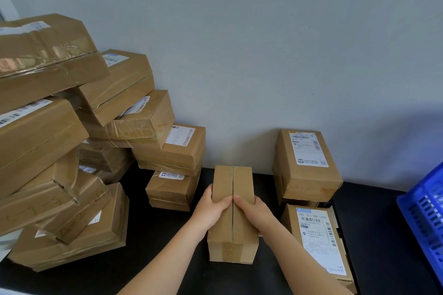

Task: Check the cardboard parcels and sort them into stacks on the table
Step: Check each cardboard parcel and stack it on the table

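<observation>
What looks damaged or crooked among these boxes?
The pile on the left is jumbled, its boxes tilted at different angles, not stacked flat. One low box there has a crushed, torn edge. The held box and the right-hand boxes look sound.

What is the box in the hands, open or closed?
Closed. On the parcel the top flaps lie flat, meeting at the middle seam. The left hand and right hand grip it.

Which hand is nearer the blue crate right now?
Right. The right hand grips the right side of the parcel, toward the blue crate; the left hand grips its left side, farther away.
</observation>
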Motion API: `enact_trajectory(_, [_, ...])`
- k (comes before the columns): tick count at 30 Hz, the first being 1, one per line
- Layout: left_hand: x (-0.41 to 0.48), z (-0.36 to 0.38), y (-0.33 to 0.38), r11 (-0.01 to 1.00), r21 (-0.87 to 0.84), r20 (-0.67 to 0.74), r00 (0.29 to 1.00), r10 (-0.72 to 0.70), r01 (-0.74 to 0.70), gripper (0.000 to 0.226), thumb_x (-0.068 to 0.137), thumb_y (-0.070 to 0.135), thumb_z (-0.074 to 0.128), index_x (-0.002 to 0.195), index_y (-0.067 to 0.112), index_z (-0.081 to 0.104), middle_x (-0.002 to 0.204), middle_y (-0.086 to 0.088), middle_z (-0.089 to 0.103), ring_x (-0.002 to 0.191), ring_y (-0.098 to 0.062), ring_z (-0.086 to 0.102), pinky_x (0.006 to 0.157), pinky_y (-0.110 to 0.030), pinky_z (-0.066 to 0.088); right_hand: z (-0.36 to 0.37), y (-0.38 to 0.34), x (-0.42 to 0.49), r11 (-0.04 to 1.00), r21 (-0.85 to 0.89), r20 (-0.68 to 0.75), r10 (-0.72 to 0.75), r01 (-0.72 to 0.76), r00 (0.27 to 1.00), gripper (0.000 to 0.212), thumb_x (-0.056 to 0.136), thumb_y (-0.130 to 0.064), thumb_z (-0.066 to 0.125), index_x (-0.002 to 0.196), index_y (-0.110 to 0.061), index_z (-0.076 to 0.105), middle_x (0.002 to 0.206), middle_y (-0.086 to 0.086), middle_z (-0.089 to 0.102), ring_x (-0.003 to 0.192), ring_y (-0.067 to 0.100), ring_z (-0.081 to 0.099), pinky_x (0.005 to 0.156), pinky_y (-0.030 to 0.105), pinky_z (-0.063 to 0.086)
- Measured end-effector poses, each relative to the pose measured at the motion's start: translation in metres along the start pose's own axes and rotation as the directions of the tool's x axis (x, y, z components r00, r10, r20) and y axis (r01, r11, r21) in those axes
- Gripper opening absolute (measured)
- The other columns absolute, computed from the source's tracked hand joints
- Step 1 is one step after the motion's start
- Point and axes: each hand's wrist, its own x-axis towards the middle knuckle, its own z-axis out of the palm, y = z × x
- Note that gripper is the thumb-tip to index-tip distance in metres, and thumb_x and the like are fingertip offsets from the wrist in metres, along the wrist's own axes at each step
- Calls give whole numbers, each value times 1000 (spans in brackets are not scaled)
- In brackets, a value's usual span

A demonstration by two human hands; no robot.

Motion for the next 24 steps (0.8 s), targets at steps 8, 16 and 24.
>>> enact_trajectory(8, [3,0,5,997,-68,44,998,-46,49,59,92,28,60,144,29,32,128,0,53,115,-20,52,102,-45,42,-5,-1,3,999,10,60,36,-37,998,63,87,-49,59,137,-18,36,119,3,54,104,20,55,85,36,46])
enact_trajectory(16, [1,-4,3,996,-72,76,996,-43,48,61,91,33,61,144,30,30,128,2,53,113,-18,52,98,-39,43,-5,-2,2,999,5,67,48,-49,997,63,87,-51,59,136,-19,36,113,0,53,98,17,54,82,34,45])
enact_trajectory(24, [1,-4,3,996,-81,79,997,-25,32,60,92,30,61,144,28,32,129,1,53,115,-19,52,100,-41,44,-6,-3,3,997,19,77,67,-68,995,61,87,-50,59,135,-20,37,115,1,55,99,18,54,85,36,46])
